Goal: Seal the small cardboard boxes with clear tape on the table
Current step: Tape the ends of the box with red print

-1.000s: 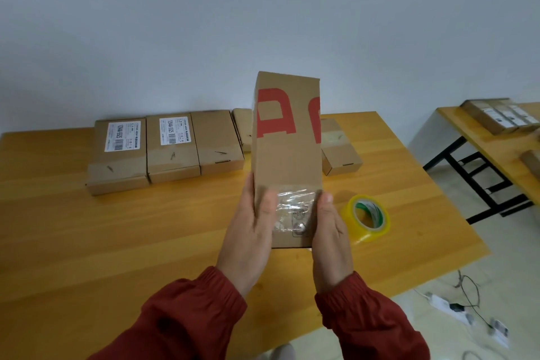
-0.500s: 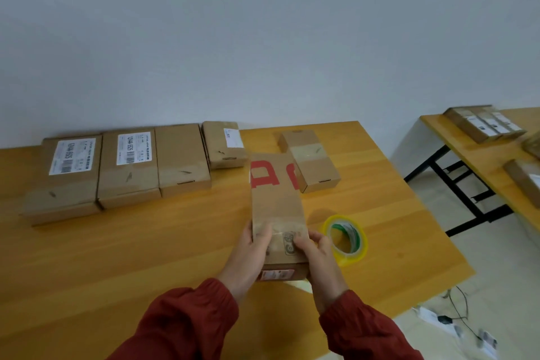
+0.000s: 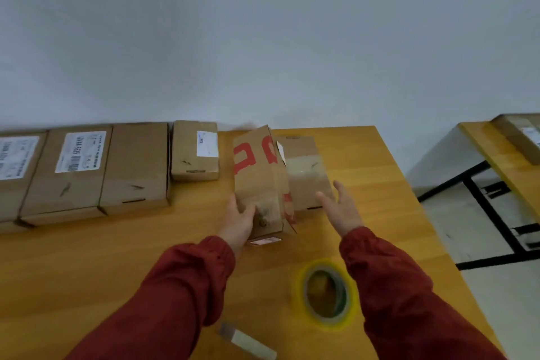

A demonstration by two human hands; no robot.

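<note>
Whereas both hands held the red-printed box [image 3: 257, 172] earlier, I note the right hand [image 3: 340, 207] now released, fingers spread, beside it; the left hand [image 3: 238, 221] alone grasps it.

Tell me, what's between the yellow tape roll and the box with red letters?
Nothing but bare wooden table, seen in the head view; the tape roll lies nearer than the box with red letters.

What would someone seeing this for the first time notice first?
Probably the red-printed box in the middle of the table, gripped at its near end by the left hand, with the right hand spread open to its right. Next, the yellow tape roll nearer the front edge, and the row of brown boxes along the wall.
</note>
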